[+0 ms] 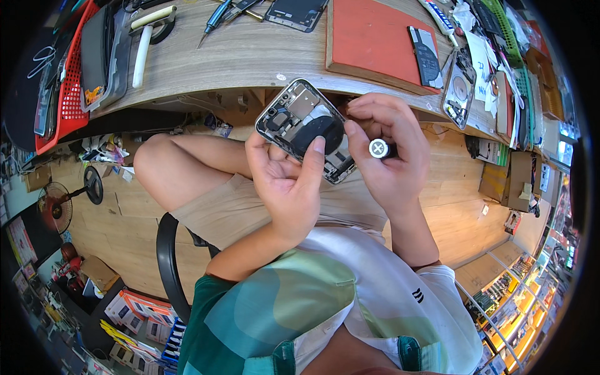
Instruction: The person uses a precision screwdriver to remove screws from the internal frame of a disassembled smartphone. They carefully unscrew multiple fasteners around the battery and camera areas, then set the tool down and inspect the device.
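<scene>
My left hand (287, 190) grips an opened phone housing (303, 100) above my lap, tilted, with its inner parts showing. Its thumb rests over a black round flat pad (326, 129) lying inside the housing. Close by on the right, my right hand (400, 147) is curled around a screwdriver whose round end cap (379, 148), marked with a cross, faces up. The driver's shaft and tip are hidden by the fingers. Index finger and thumb of this hand come near the housing's right edge; whether they touch it I cannot tell.
On the wooden desk (250, 57) ahead lies a red flat block (375, 44) with a phone battery (426, 57) on it. Another phone housing (459, 87) sits right of it. A blue screwdriver (215, 20), a phone screen (297, 11) and a white-handled mallet (142, 56) lie farther left.
</scene>
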Tool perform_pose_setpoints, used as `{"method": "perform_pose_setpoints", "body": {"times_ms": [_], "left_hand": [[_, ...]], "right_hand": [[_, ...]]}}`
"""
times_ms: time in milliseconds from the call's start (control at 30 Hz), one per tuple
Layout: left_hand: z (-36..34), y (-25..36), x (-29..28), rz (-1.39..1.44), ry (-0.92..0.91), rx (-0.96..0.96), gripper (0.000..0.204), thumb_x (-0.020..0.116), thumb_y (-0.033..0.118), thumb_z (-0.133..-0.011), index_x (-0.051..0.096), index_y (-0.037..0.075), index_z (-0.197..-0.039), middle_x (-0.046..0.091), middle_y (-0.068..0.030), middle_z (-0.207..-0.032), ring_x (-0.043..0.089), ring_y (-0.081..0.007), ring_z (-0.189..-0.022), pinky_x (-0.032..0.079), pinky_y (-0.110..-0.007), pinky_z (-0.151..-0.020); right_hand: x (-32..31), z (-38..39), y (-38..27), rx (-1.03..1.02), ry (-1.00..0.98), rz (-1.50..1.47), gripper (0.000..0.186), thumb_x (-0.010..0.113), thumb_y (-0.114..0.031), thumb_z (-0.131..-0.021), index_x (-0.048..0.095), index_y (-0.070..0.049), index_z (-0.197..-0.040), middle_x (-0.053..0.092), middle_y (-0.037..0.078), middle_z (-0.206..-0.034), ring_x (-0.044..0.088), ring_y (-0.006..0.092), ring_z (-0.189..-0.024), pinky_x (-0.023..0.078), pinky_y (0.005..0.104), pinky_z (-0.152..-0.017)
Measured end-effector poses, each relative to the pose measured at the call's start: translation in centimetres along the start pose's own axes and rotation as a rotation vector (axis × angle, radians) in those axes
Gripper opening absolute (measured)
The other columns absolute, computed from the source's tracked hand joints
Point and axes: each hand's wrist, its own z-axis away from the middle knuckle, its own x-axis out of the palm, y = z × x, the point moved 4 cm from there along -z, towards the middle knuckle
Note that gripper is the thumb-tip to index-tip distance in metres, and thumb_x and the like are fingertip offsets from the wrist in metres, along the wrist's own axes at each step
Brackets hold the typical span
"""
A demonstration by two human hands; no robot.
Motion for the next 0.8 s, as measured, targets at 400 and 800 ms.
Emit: {"method": "perform_pose_setpoints", "body": {"times_ms": [400,800], "left_hand": [[-1.4,-0.1,-0.1,-0.001,0.055,-0.211,0.054,0.075,-0.011,-0.09,0.042,0.002,-0.13,0.067,-0.0119,-0.116,0.07,-0.0149,-0.102,0.058,-0.029,-0.089],[-1.3,-0.5,-0.4,-0.034,0.066,-0.176,0.059,0.076,-0.009,-0.089,0.038,0.002,-0.133,0.065,-0.0116,-0.118,0.069,-0.0148,-0.104,0.059,-0.028,-0.091]], "right_hand": [[0.1,0.5,0.1,0.064,-0.132,0.097,0.021,0.08,0.005,-0.081,0.075,0.0,-0.101,0.076,0.009,-0.1,0.062,0.0094,-0.064,0.048,0.0236,-0.057],[0.5,0.7,0.1,0.042,-0.138,0.087,0.022,0.08,0.006,-0.082,0.074,-0.001,-0.102,0.076,0.01,-0.104,0.07,0.0137,-0.076,0.052,0.0246,-0.059]]}}
